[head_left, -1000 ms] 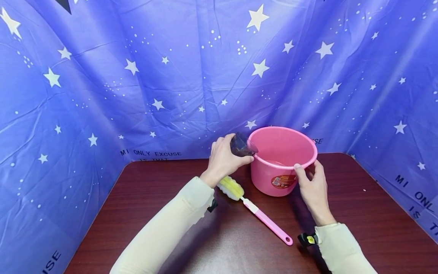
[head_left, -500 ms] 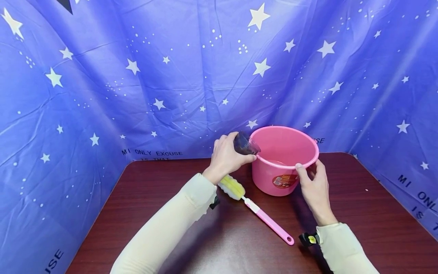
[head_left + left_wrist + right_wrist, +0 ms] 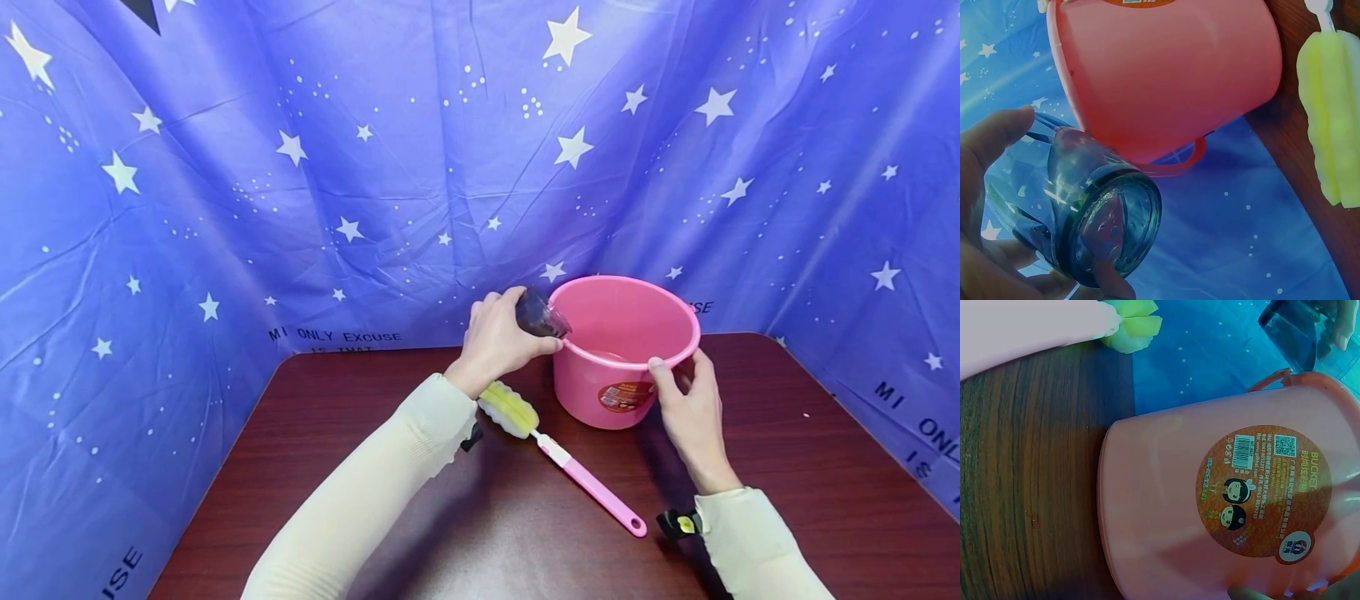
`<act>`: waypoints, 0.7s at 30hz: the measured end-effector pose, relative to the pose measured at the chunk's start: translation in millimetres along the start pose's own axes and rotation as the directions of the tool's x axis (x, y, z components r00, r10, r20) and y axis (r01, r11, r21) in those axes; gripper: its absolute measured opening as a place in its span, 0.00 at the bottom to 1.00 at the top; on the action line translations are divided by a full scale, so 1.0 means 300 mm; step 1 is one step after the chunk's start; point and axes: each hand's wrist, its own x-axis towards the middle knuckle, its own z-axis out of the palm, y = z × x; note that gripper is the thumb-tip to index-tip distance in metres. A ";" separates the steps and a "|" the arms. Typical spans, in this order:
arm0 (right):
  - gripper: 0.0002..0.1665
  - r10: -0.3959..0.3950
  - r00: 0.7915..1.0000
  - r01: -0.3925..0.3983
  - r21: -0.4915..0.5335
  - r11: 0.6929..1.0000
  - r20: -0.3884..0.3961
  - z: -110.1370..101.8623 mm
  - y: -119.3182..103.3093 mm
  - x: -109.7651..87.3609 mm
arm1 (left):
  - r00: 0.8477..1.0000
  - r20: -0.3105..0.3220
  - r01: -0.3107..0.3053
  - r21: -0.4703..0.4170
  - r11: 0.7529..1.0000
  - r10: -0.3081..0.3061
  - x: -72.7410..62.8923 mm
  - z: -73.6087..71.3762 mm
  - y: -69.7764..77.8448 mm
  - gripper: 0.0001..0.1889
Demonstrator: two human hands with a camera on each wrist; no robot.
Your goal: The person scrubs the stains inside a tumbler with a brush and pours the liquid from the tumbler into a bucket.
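My left hand grips a dark translucent glass, tilted with its mouth at the left rim of a pink bucket. In the left wrist view the glass shows its thick round base, with fingers wrapped about its side. The right hand holds the bucket's near right rim, thumb over the edge and fingers against the outer wall. A round orange label is on the bucket's side. The bucket's floor is mostly hidden by its near wall.
A sponge brush with a yellow and white head and a pink handle lies on the dark red wooden table, in front of the bucket. A blue star-printed cloth hangs behind and along both sides.
The glass has shifted slightly right, its mouth still at the bucket's rim. My right hand keeps its hold on the rim, and the brush lies where it was.
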 end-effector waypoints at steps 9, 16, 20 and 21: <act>0.36 0.000 1.000 0.000 0.001 1.000 0.006 -0.003 -0.002 -0.002 | 1.000 0.024 0.008 0.043 0.999 -0.009 0.008 -0.007 0.007 0.49; 0.36 -0.002 1.000 0.002 0.010 1.000 0.007 -0.002 0.001 0.002 | 0.999 0.037 0.024 0.066 0.998 -0.026 0.012 -0.013 0.017 0.48; 0.36 -0.006 1.000 0.006 0.013 1.000 0.011 -0.001 0.001 0.003 | 0.999 0.032 0.024 0.075 0.997 -0.027 0.012 -0.014 0.021 0.48; 0.36 -0.006 1.000 0.006 0.012 1.000 0.012 -0.001 0.001 0.003 | 0.999 0.031 0.024 0.078 0.997 -0.026 0.012 -0.015 0.022 0.48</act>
